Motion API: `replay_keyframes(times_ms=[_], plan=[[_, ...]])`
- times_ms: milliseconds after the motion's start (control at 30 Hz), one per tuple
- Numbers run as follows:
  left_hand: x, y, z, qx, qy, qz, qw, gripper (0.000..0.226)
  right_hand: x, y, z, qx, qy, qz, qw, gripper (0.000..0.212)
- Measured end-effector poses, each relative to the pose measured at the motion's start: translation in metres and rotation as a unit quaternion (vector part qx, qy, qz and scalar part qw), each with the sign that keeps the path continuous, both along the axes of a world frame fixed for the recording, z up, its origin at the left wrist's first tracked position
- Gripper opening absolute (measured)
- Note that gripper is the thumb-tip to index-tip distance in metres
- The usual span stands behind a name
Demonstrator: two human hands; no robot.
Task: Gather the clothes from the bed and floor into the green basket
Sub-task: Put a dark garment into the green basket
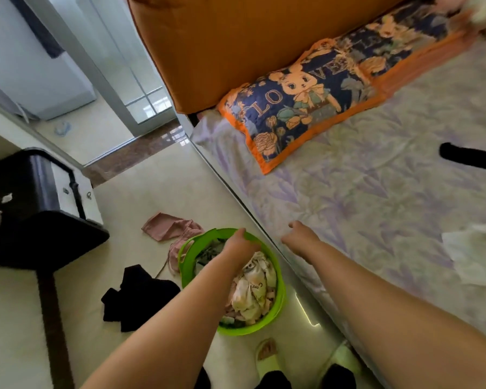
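Observation:
The green basket [281, 301] stands on the floor beside the bed, holding several garments, a cream printed one [253, 293] on top. My left hand [240, 245] reaches over the basket's far rim, palm down above the clothes; I cannot tell whether it holds anything. My right hand [299, 236] hovers at the bed's edge with loosely curled fingers and nothing in it. A pink garment [169, 227] and a black garment [141, 296] lie on the floor left of the basket. On the bed lie a black garment [472, 158] and a white one [472, 256] at the right.
A dark table [40, 220] stands at the left. The bed [376, 192] with lavender sheet carries a navy and orange pillow [295, 105] against an orange headboard [222, 46]. My slippered feet [267, 357] stand by the basket. A glass door [141, 88] lies beyond.

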State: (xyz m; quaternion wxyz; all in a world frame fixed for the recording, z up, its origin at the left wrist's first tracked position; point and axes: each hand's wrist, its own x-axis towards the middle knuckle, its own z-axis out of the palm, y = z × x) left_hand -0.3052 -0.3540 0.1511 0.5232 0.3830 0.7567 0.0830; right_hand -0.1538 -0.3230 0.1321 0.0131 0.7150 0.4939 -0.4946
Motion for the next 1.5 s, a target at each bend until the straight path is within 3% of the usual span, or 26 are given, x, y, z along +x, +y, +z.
replay_keyframes(times_ms=[367, 733, 933, 1033, 1233, 1500], plan=[[0.26, 0.05, 0.015, 0.013, -0.077, -0.182, 0.98, 0.072, 0.234, -0.005, 0.011, 0.033, 0.008, -0.194, 0.98, 0.056], [0.501, 0.039, -0.02, -0.042, -0.1, -0.309, 0.945, 0.067, 0.466, -0.055, -0.045, -0.011, -0.022, -0.33, 0.944, 0.055], [0.596, 0.05, -0.047, -0.055, -0.09, -0.345, 0.933, 0.067, 0.563, -0.053, -0.086, -0.02, -0.042, -0.338, 0.94, 0.052], [0.642, 0.058, -0.06, -0.049, -0.091, -0.367, 0.924, 0.053, 0.607, -0.046, -0.109, -0.005, -0.062, -0.36, 0.931, 0.049], [0.705, 0.082, -0.088, -0.048, -0.074, -0.373, 0.924, 0.067, 0.667, -0.018, -0.144, 0.024, -0.088, -0.322, 0.942, 0.054], [0.745, 0.107, -0.143, -0.069, -0.058, -0.371, 0.924, 0.071, 0.725, 0.021, -0.2, -0.019, -0.162, -0.263, 0.951, 0.052]])
